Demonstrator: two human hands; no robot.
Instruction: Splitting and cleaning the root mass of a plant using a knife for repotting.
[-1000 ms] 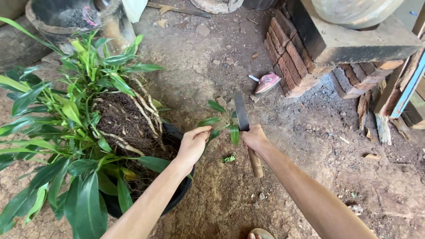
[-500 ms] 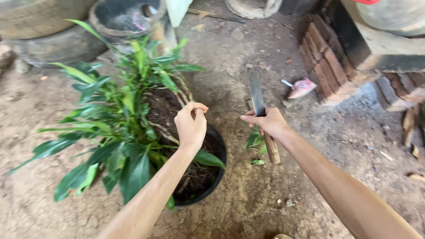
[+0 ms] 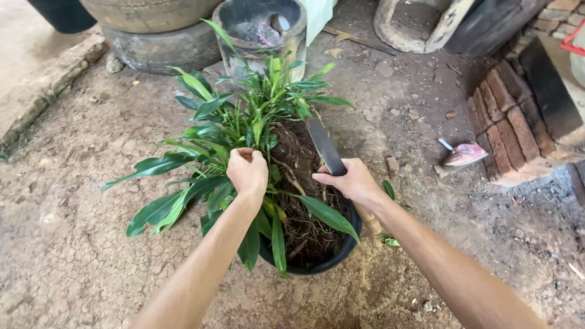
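Note:
A leafy green plant (image 3: pixel 244 116) lies tipped over in a black pot (image 3: pixel 341 247) on the dirt, its dark root ball (image 3: pixel 301 158) and pale roots exposed. My left hand (image 3: pixel 247 172) is closed on the stems among the leaves near the plant's base. My right hand (image 3: pixel 350 181) grips a large knife (image 3: pixel 323 146) by its wooden handle, the blade pointing up and away over the root ball. A cut leafy sprig (image 3: pixel 390 195) lies on the ground just right of the pot, partly behind my right forearm.
Behind the plant stand a grey cement pot (image 3: pixel 262 27) and a stacked tyre planter (image 3: pixel 155 42). A brick stack (image 3: pixel 512 122) is at the right with a small pink shoe (image 3: pixel 464 153) beside it. Bare cracked dirt (image 3: pixel 73 201) spreads to the left.
My left hand let go of the small sprig, which dropped by the pot, then moved left onto the plant's stems. My right hand brought the knife over the root ball. The view shifted left.

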